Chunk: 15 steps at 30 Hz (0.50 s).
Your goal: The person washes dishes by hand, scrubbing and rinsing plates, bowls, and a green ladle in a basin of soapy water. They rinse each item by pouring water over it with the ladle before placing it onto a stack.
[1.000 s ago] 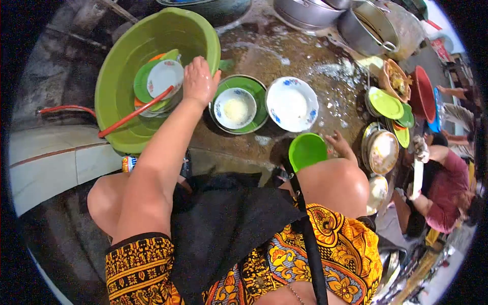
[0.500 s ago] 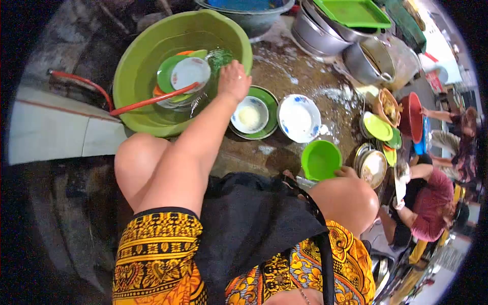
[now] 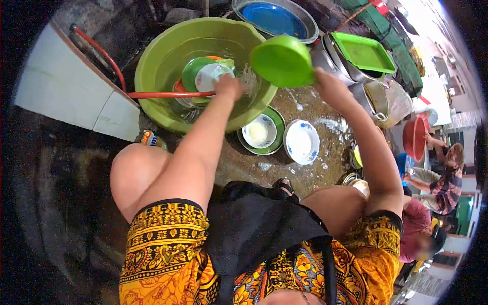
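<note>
My right hand (image 3: 329,85) grips a bright green plastic dipper (image 3: 282,61) at its edge. The dipper is raised over the right rim of a large olive-green tub (image 3: 157,56), its outside facing me. Inside the tub my left hand (image 3: 230,87) reaches to a white bowl (image 3: 204,79); motion blurs its fingers, and I cannot tell whether they grip the bowl. Under and around that bowl, green and orange dishes (image 3: 191,72) sit in water. A red hose (image 3: 162,95) crosses the tub's rim and ends close to my left hand.
Right of the tub, a patterned bowl (image 3: 259,131) rests on a green plate (image 3: 277,122), with a white flowered bowl (image 3: 302,142) beside it. Metal pots (image 3: 373,99) and a green tray (image 3: 365,55) stand farther back. People (image 3: 442,185) work at the right. Suds mark the wet floor.
My right hand has lifted the green dipper from beside my knee to the tub's right rim. My left hand has moved from the tub's right side toward the white bowl. The view has shifted.
</note>
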### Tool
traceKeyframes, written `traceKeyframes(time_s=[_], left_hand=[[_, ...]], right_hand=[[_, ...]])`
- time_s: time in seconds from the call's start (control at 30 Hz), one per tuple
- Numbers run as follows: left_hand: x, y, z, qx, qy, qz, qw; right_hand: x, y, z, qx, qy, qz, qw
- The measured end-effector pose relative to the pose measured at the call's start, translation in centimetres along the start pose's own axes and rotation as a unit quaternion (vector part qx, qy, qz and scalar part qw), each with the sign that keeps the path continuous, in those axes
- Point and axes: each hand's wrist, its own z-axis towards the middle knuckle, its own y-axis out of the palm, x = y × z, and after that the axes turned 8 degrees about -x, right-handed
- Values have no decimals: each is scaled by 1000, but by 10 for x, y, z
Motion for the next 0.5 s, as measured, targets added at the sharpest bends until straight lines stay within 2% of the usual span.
traceKeyframes(time_s=[0.07,0.13,0.27,0.33,0.37,0.43,0.5], left_hand=[[-55,46,47,-42,-13,127,991],[-75,49,29,-51,-29,123,991],[-88,35,-2,-65,-35,126,989],[-99,44,6,-54,-31,118,991],[-102,47,7,-31,-41,141,989],[-104,51,9,-10,-50,164,985],[-103,47,9,77,-12,84,993]], right_hand=[[-20,33,46,27,-51,-14,998],[-53,54,79,-23,-60,-126,990],[-87,98,113,-43,-73,-199,976],[-91,120,125,-40,-43,-186,981],[-93,125,129,-77,-42,-194,977],[-99,137,134,-90,-32,-181,979],[-104,148,139,-102,-20,-168,980]])
